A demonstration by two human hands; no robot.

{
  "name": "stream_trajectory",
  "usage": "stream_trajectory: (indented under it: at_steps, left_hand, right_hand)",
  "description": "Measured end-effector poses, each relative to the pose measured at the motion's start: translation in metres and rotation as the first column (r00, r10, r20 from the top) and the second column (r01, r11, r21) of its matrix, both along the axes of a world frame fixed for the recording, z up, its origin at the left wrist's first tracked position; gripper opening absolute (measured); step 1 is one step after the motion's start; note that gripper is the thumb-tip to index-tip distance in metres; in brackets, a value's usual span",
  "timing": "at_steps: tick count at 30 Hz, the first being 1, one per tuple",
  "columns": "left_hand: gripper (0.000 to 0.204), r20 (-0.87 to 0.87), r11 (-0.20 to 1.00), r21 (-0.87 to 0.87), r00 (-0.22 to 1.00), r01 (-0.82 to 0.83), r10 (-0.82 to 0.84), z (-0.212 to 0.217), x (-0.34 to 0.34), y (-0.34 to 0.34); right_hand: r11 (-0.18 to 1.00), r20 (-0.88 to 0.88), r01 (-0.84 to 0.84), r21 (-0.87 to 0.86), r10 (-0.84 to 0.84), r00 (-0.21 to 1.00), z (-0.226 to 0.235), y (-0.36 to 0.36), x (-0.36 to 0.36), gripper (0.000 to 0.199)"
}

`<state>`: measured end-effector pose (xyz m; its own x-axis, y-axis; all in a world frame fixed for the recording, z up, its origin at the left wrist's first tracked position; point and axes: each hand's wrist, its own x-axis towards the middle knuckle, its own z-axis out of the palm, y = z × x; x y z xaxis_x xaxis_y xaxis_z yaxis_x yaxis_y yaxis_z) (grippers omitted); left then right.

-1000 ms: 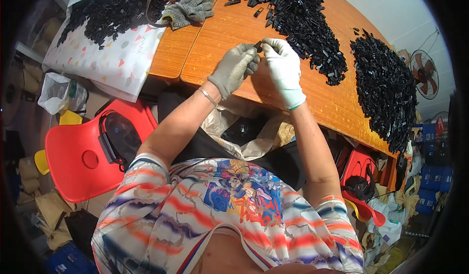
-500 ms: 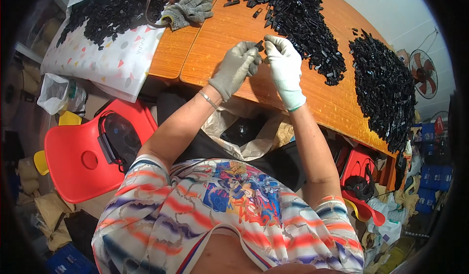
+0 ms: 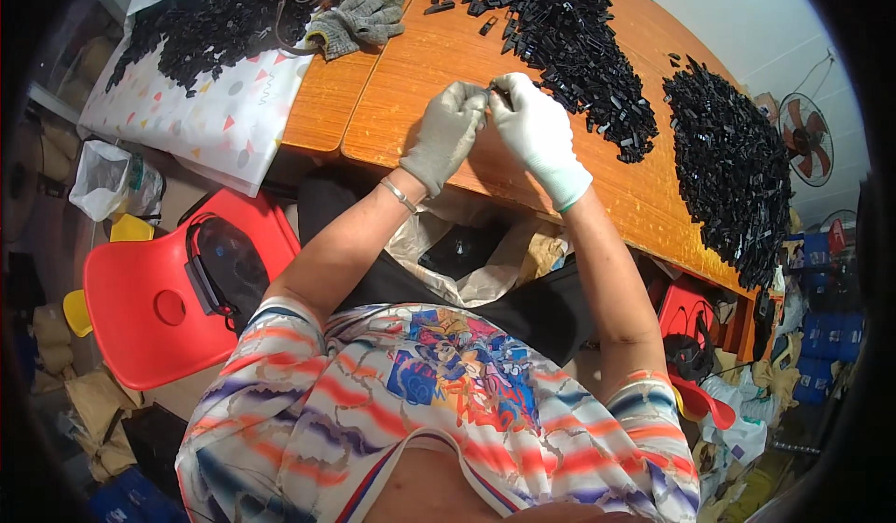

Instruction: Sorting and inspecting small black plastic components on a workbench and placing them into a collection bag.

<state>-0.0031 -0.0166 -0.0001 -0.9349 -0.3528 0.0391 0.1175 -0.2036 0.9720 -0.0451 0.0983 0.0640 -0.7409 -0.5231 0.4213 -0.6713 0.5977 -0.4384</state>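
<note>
Right hand had shifted against left hand, which pinched a dark piece; right's grip I couldn't tell. Crumpled knit gloves, jagged black heap lay beyond.

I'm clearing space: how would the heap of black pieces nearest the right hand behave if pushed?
The heap of black pieces would probably spread, being loosely piled. Its pieces look angular, so likely slide rather than roll. Glossy glints suggest stiff, slippery surfaces.
</note>
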Motion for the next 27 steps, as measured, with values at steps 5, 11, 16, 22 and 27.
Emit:
stream_trajectory:
  at_steps: [5, 11, 16, 22, 27]
  left_hand:
    - [0.021, 0.052, 0.973, -0.145, 0.981, -0.178, 0.187, 0.001, -0.004, 0.01]
    - [0.026, 0.135, 0.975, 0.087, 0.972, -0.203, 0.19, 0.001, -0.004, 0.02]
    - [0.027, 0.194, 0.99, 0.127, 0.98, -0.068, 0.043, 0.005, -0.009, 0.019]
    - [0.02, 0.084, 0.966, 0.18, 0.976, 0.186, -0.203, 0.024, -0.005, 0.009]
    - [0.02, 0.061, 0.929, 0.329, 0.978, 0.169, -0.199, 0.012, 0.002, 0.002]
  right_hand:
    - [0.994, -0.166, -0.066, 0.092, 0.081, 0.983, -0.023, -0.001, -0.019, 0.011]
    - [0.999, -0.134, -0.026, 0.033, 0.03, 0.991, -0.032, -0.008, -0.012, 0.013]
    - [0.994, 0.012, 0.082, 0.075, -0.083, 0.996, -0.029, 0.0, -0.014, 0.016]
    - [0.942, 0.52, 0.159, -0.295, 0.019, 0.854, -0.017, 0.027, -0.041, 0.024]
    - [0.786, 0.733, 0.239, -0.57, 0.356, 0.58, -0.006, 0.038, -0.02, 0.028]
